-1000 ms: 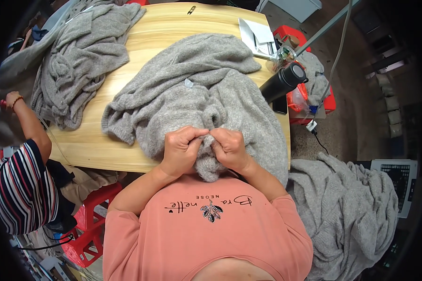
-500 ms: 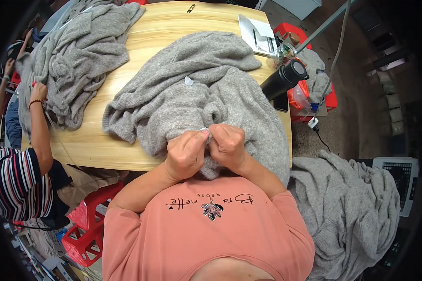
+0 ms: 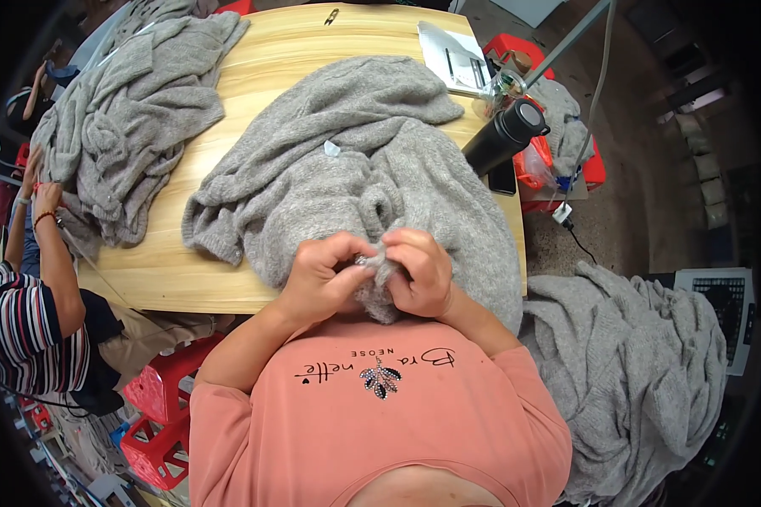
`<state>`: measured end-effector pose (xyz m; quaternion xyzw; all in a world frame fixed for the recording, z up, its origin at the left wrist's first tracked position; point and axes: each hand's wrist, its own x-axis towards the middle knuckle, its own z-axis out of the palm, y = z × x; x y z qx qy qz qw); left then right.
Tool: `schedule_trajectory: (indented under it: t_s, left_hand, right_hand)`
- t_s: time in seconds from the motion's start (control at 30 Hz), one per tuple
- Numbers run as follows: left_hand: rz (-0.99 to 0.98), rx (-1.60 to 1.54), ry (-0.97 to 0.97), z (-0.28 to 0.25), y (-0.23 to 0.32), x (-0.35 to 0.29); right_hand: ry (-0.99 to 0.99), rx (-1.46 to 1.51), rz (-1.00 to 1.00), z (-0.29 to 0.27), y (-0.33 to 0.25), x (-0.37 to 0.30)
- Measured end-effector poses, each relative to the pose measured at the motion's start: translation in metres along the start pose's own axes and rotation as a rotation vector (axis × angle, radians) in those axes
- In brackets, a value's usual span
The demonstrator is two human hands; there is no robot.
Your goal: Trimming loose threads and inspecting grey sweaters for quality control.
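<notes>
A grey knitted garment lies bunched on the table in front of me, its near part gathered up close to my body. My left hand pinches a fold of the knit between thumb and forefinger. Close beside it, my right hand grips the same gathered fold, with its thumb low and its fingers curled over. Something small and pale shows in the fold by my left fingertips, too small to name. Farther up the garment sits a small whitish tag or scrap.
A black bottle and a phone stand and lie at the table's right edge, below papers. Small thread snips lie at the far edge. A co-worker's hand touches a grey knit pile. Another pile is at right.
Both hands have turned and come slightly nearer my body; their fingers have loosened from tight fists into pinches, with the fold showing between them. The co-worker's hand at left has moved lower.
</notes>
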<state>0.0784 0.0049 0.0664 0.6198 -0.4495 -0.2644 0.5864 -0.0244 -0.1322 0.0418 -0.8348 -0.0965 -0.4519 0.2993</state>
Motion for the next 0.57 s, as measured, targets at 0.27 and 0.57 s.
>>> schedule_trajectory:
  t_s: [0.27,0.57]
  left_hand:
    - [0.303,-0.042,-0.251,-0.035,0.036,-0.026]
    - [-0.031,0.560,0.099,-0.025,-0.015,0.013]
  right_hand:
    - [-0.409,-0.288,0.235,-0.010,0.024,-0.024]
    - [-0.237,-0.089,-0.043,-0.023,0.009,-0.038]
